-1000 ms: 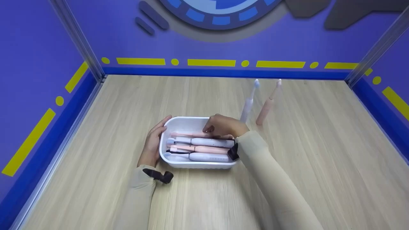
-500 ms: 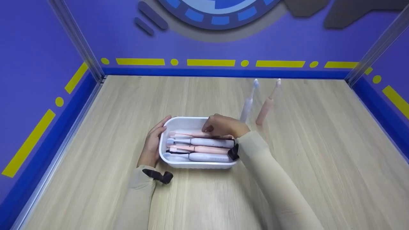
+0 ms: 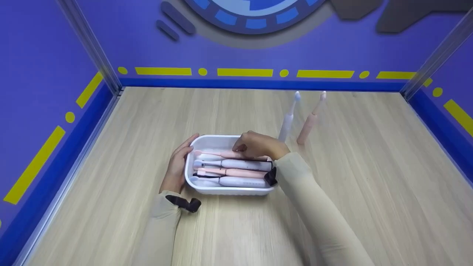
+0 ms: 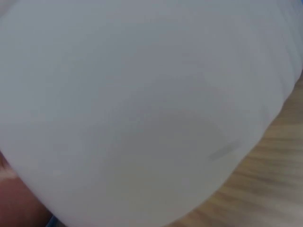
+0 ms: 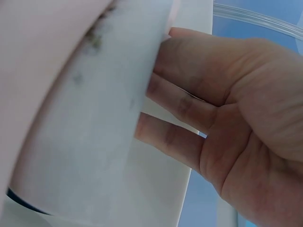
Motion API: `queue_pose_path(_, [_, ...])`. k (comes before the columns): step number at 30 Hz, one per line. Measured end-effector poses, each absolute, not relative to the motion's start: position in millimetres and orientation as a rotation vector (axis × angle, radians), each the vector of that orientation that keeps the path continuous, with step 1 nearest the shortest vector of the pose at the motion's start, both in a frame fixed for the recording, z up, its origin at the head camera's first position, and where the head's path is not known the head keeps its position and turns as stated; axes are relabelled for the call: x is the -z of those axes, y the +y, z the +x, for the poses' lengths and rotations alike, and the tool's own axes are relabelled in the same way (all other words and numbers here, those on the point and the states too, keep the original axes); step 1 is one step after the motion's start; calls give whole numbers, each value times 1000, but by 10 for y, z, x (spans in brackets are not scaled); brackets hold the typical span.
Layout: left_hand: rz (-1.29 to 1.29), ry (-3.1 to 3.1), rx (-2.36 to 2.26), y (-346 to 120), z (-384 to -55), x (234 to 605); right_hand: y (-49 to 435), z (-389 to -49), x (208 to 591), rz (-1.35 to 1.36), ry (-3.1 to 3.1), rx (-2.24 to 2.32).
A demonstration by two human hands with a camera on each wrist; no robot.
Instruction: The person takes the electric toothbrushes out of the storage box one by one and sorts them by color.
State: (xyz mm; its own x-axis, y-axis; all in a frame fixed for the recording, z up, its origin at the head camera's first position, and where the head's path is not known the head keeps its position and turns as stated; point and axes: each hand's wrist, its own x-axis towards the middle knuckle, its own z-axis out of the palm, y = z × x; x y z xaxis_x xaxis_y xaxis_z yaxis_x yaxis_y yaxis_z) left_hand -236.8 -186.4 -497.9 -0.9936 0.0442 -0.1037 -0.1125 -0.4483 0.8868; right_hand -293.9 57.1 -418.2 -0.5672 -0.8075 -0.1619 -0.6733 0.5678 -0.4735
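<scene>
In the head view a white plastic box [image 3: 229, 191] holds several electric toothbrushes lying side by side. My left hand [image 3: 175, 164] lies along the box's left end, fingers rather straight against the outer wall and thumb at the rim. My right hand [image 3: 258, 145] reaches in from the right and pinches the farthest pink electric toothbrush [image 3: 218, 153], whose handle it partly hides. Nearer me lie a white electric toothbrush [image 3: 242, 164], a pink one and another white one. The right wrist view shows the curled right fingers [image 5: 170, 137] beside a large blurred white handle [image 5: 90, 127].
Behind the box to the right, a white electric toothbrush [image 3: 286, 127] and a pink electric toothbrush [image 3: 306, 129] stand upright on the wood-grain table [image 3: 369, 166]. Blue-purple panels [image 3: 240, 55] with metal corner posts enclose the table at the back and sides.
My right fingertips have shifted very slightly left along the pink toothbrush, and its head has moved a touch. The left hand, the box and the standing toothbrushes have stayed put.
</scene>
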Motion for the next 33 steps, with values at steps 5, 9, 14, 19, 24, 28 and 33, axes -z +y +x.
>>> queue_pose_path(5, [-98,1616,-2587,-1869,-2371,4984,568,-2934,4178,-1177,2435,532])
queue_pose_path(9, [-112,1632,-2582,-1869,-2371,4984,576,-2929,4166,-1152,2443,544])
queue_pose_path(14, [-119,1610,-2595,-1863,-2367,4976,583,-2930,4152,-1199,2439,562])
queue_pose_path(19, [-107,1571,-2616,-1861,-2367,4969,583,-2919,4125,-1200,2440,561])
queue_pose_path(24, [-110,1572,-2613,-1858,-2369,4971,590,-2891,4100,-1108,2449,548])
queue_pose_path(28, [-130,1577,-2594,-1859,-2372,4975,591,-2879,4087,-1106,2446,536])
queue_pose_path(33, [-127,1566,-2598,-1864,-2376,4974,589,-2867,4063,-1106,2454,535])
